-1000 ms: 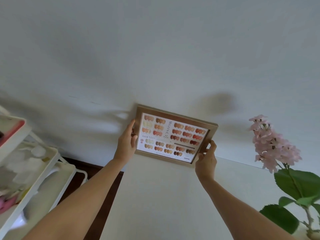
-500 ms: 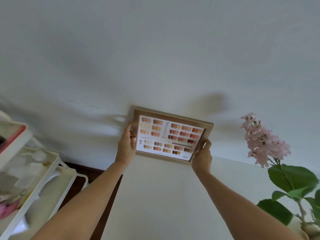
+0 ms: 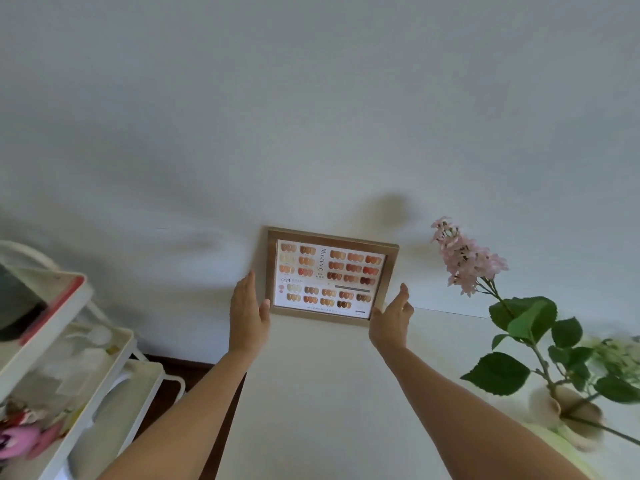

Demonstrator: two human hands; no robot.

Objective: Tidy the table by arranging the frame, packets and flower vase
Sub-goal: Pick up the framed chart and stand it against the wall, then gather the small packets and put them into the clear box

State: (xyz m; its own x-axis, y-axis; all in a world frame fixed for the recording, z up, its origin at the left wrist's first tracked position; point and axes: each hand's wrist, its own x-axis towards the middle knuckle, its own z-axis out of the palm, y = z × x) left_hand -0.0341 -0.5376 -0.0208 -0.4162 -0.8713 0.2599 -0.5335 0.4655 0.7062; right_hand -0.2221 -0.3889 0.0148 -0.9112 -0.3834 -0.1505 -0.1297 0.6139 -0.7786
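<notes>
Frame point(image 3: 330, 276) stands at center of pic, on counter point(image 3: 329, 393) against wall. Both hands' fingers open, flanking it w/o gripping. Vase point(image 3: 571, 415) lower right; packets not visible, prob. still to do.

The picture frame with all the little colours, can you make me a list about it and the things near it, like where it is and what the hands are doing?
frame: wooden rectangular picture frame showing rows of orange and brown nail colour samples, standing at the back of the white table by the white wall
left hand: open, beside the frame's left edge, thumb near the bottom corner
right hand: open, at the frame's bottom right corner
flowers: pink blossom stem with green leaves, right of the frame, in a beige vase
cart: white tiered trolley, far left
</notes>
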